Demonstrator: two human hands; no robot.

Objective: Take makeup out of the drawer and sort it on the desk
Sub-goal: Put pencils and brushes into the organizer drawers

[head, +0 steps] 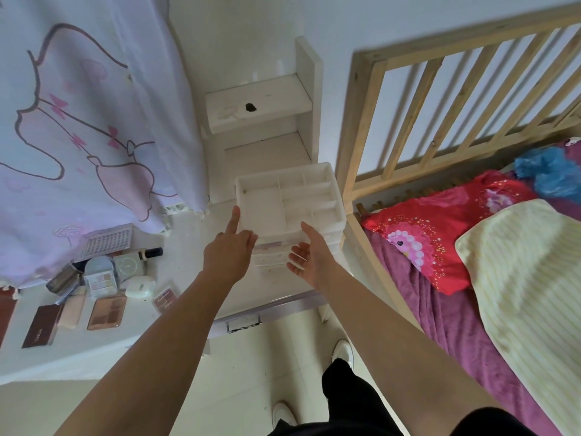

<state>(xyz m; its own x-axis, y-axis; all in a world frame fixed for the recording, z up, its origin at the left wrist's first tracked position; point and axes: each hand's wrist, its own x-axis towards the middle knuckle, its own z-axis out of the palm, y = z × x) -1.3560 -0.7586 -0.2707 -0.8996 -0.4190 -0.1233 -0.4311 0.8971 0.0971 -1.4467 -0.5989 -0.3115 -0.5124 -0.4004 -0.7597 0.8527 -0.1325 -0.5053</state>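
— Where were the hands when you looked over?

— Both were at the white organiser [284, 173], which stood at the right end of the desk [188, 262], hard by the wooden bed rail [440, 99]. The left hand [229, 250] was at its front left corner: one digit lay straight up along the side wall, and the other fingers were curled onto the front, just under the top tray. It looked to be holding that corner.

— And the other one?

— The right hand [309, 256] was wide, palm turned toward the clear drawers [270, 256], fingers loose and spread, with nothing in it. Whether the fingertips touched the drawer front, I couldn't tell.

— Was any makeup out?

— Yes, a cluster of it lay on the desk's left part, well apart from the organiser. There was a dark brown palette [39, 325] nearest the edge, a beige tube [73, 309] just beside it, and then a bronze palette [107, 311]. Behind those lay a pale palette [102, 283], a white round compact [140, 286], a small reddish case [165, 298] and a bottle with a black cap [151, 252]. A pink-patterned cloth [78, 121] hung down over the back of that pile.
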